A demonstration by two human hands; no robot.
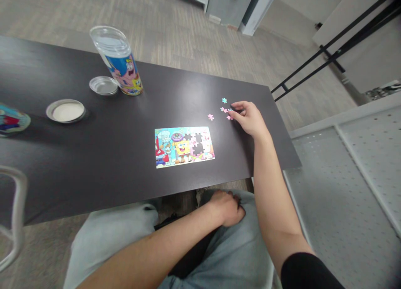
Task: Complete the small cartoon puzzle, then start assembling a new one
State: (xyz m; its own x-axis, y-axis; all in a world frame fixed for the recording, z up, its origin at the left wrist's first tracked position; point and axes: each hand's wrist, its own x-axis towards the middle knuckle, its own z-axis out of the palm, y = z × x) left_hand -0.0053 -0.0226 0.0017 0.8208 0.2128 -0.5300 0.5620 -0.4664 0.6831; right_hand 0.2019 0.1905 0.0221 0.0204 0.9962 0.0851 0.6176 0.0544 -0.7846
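A cartoon jigsaw puzzle [165, 149] lies flat on the dark table, mostly filled, with dark gaps in its right half. To its upper right are several loose puzzle pieces [210, 117], mostly pink, and a teal piece [224, 100] a little farther off. Over this group reaches my right hand [247, 117], thumb and forefinger apart, their tips right beside the pieces; I see no piece lifted. My left hand [228, 208] rests on my lap below the table edge, its fingers curled in and nothing visible in them.
A clear-topped cartoon canister [125, 69] stands at the far table edge, a metal lid [104, 85] beside it. Farther left are another round lid [65, 111] and a second colourful can [14, 120]. A white curved frame [19, 209] juts in at lower left.
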